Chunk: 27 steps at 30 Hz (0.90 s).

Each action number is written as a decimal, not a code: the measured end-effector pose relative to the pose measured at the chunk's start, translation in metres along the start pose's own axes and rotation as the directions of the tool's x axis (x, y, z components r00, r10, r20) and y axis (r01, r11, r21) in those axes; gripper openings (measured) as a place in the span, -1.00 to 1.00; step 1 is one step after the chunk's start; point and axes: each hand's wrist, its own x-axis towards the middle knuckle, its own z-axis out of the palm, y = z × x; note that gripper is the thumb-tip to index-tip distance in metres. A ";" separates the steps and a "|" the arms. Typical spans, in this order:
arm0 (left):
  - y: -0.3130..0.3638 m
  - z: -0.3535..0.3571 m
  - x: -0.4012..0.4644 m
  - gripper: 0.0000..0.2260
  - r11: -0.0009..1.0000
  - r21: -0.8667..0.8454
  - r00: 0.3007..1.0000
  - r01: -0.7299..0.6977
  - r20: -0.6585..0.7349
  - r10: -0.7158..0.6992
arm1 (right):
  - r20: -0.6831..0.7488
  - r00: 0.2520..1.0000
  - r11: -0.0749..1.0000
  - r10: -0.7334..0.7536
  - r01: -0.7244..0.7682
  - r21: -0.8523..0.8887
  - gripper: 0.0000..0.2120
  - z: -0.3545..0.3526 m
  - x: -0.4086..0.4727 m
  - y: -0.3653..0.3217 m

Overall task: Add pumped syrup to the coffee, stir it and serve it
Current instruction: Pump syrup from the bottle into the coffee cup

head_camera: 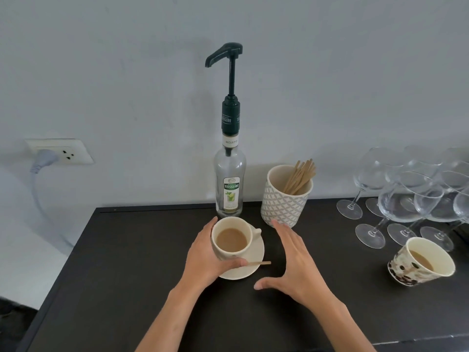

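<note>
Left hand (205, 260) is wrapped round the coffee cup (232, 240) on its saucer (250, 266), right in front of the syrup bottle (229, 184). Right hand (295, 260) hovers spread and empty just right of it, nearer the stirrer (260, 263) lying crosswise on the saucer's rim.

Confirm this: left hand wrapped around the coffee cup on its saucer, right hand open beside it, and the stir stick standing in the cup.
Not quite. In the head view the stir stick lies flat on the saucer, not in the coffee cup. The rest holds: left hand wraps the cup, right hand is open beside it.
</note>
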 end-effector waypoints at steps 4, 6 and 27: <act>-0.005 0.006 0.001 -0.14 0.999 -0.007 0.998 -0.031 -0.046 0.031 | -0.091 0.989 0.993 -0.119 0.118 -0.020 0.31 -0.014 -0.010 -0.010; -0.004 0.006 0.001 -0.20 0.998 -0.018 0.995 -0.065 -0.078 0.063 | -0.187 0.962 0.980 -0.197 0.194 -0.035 0.35 -0.023 -0.011 -0.020; 0.165 -0.122 0.040 -0.31 0.930 -0.106 0.857 -0.353 -0.435 0.276 | -0.385 0.681 0.782 -0.623 0.555 -0.283 -0.54 -0.170 0.115 -0.193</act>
